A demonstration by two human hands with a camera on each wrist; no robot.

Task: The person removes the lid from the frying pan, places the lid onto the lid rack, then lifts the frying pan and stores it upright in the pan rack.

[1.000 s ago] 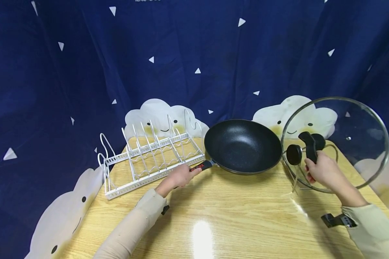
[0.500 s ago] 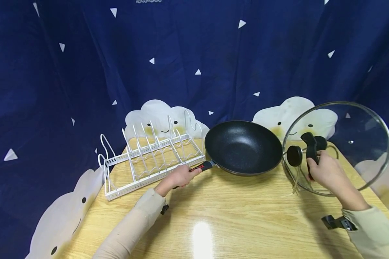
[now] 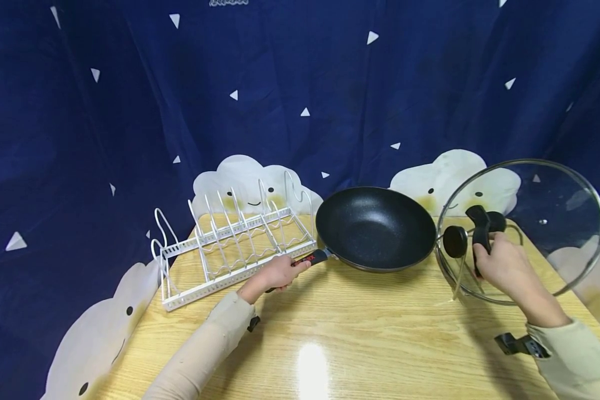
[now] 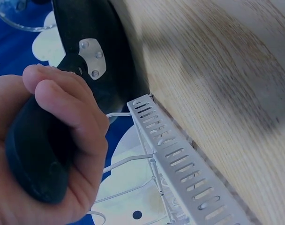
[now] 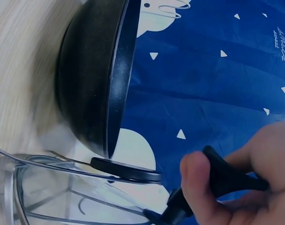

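My left hand (image 3: 279,272) grips the black handle (image 4: 34,154) of a dark wok (image 3: 375,228), its fingers wrapped round it in the left wrist view. The wok is right side up on the table, its open bowl showing. At the right, my right hand (image 3: 509,268) holds the black knob handle (image 5: 222,176) of a large glass lid (image 3: 572,222) with a metal rim. That lid stands on edge, slightly tilted, its lower part at a small wire lid stand (image 3: 458,278) with round black discs (image 3: 455,241).
A white metal rack (image 3: 195,291) with upright wire dividers stands at the left, close by the wok's handle. The wooden table (image 3: 380,333) runs toward me in front of the wok. Behind hangs a dark blue curtain (image 3: 280,72) with white triangles and clouds.
My right hand has brought the glass lid slightly down and to the right at the wire stand. My left hand and the wok have stayed in place.
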